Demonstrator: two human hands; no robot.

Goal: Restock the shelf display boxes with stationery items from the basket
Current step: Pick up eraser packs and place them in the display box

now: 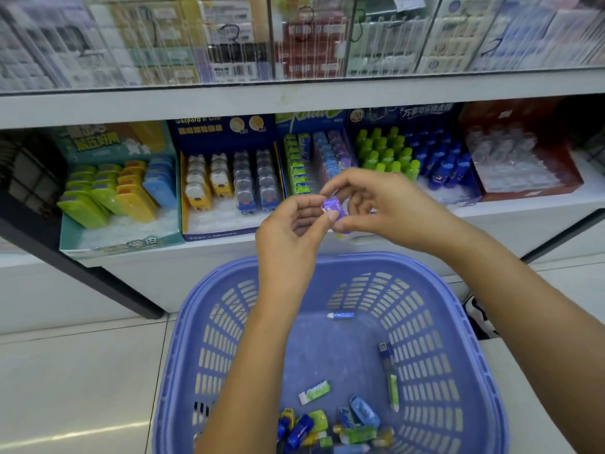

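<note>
Basket (222, 339), blue plastic, on tiled floor below the shelf (530, 208). Contents: loose stationery at near end, incl. green eraser (314, 392) and blue pen-like items; exact types unclear.

Both hands raised over the basket's far rim, in front of the display boxes. Left hand (291, 231): fingers curled, thumb and fingertips pinching left end of small purple packet (331, 207). Right hand (386, 208): fingers curled, pinching the same packet from above and right.

Packet sits just before the eraser display box (296, 172) (green, blue, purple rows), not in it.
</note>
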